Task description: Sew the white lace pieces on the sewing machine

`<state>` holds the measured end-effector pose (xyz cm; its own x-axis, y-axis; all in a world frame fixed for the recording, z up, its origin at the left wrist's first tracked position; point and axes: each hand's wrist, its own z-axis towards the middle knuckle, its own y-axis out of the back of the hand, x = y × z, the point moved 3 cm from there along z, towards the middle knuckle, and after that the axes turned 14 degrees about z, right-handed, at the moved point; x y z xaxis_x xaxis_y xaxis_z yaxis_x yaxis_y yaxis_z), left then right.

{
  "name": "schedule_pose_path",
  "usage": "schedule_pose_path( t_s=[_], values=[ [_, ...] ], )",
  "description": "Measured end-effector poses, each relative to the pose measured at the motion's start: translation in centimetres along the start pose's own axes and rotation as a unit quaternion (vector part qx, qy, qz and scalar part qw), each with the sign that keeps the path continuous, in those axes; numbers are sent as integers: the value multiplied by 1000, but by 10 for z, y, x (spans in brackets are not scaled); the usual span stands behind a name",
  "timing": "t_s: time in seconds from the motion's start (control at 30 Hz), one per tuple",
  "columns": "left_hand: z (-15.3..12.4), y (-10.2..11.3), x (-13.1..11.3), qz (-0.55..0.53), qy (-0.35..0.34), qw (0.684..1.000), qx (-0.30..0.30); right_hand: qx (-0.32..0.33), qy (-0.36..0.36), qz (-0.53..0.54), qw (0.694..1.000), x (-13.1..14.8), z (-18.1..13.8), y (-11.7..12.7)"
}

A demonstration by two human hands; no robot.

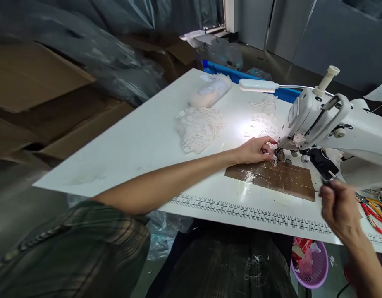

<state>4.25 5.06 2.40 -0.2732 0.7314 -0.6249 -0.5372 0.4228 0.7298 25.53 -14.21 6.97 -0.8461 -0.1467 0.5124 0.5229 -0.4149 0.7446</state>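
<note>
My left hand (254,150) is at the needle area of a white sewing machine (315,120), its fingers pinched on a small end of white lace (274,162) beside the presser foot. The needle itself is hidden. Right of the machine's foot, my right hand (341,205) is raised over the table, closed and blurred by motion. A small dark tool with a pale tip (329,179) sticks out of its fingers; I cannot make out its kind. More white lace (265,118) lies behind my left hand under the lamp's light.
A brown taped sheet (271,179) covers the table by the machine. A lace pile (199,128) and a wrapped bundle (211,91) lie farther left. A printed ruler (240,211) runs along the front edge. Scissors (375,215) lie at right; a purple basket (323,265) stands below.
</note>
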Motion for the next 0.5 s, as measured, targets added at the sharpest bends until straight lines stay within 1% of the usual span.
schedule_pose_path(
  t_s=[0.07, 0.1, 0.13, 0.2, 0.27, 0.37, 0.43, 0.5],
  values=[
    [-1, 1, 0, -10, -7, 1000, 6, 49, 55, 33, 997, 17, 13, -32],
    [-1, 1, 0, -16, -3, 1000, 10, 83, 73, 45, 993, 21, 20, -47],
    [-1, 1, 1, -21, 3, 1000, 14, 104, 81, 49, 990, 24, 28, -60],
    [0, 2, 1, -26, 16, 999, 24, 132, 44, 25, 990, 21, 43, -79],
    [1, 2, 0, -35, 31, 998, 38, 158, -14, -35, 987, 17, 54, -88],
    [2, 3, -2, -82, 72, 992, 60, 183, -86, -124, 971, 14, 63, -93],
    [3, 4, -3, -116, 96, 986, 69, 193, -104, -150, 964, 16, 64, -94],
    [3, 4, -3, -127, 110, 983, 68, 199, -96, -158, 962, 18, 65, -96]
  ],
)
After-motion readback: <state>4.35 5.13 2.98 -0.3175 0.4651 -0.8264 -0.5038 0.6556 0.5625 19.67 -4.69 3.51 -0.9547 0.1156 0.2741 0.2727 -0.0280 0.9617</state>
